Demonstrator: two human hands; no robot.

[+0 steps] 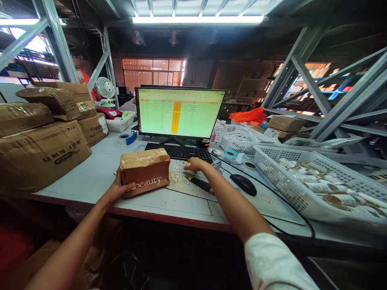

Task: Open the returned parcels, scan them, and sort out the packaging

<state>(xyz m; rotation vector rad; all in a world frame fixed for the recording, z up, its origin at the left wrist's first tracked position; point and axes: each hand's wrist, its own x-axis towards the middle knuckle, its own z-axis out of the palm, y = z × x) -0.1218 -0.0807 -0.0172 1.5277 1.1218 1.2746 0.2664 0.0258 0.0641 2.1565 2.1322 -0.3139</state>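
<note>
Left hand point(121, 186): thumb on the front face, palm at the near left corner, clamped on the brown box point(145, 166); a corner hold like this probably steadies it while leaving the top and lettered front uncovered
Brown box: left of centre, near the desk point(99, 161) edge, in front of the monitor point(181, 110); "beauty" reads on the front, clear tape shines on top; whether its base bears fully on the desk is unclear
Right hand point(195, 164): well apart from the left, fingers bent at the near edge of the keyboard point(178, 152); too small to make out whether they pinch anything
Black-and-yellow tool point(200, 184): on the patterned mat point(175, 182), just below the right hand, likely parked there for easy reach
Mouse point(243, 184): right of that tool, a sensible spot for the right hand
White basket point(281, 183): far right, small wrapped items inside, leaving the middle for handling
Large cartons point(39, 155): stacked at left, presumably to spare working room
</note>
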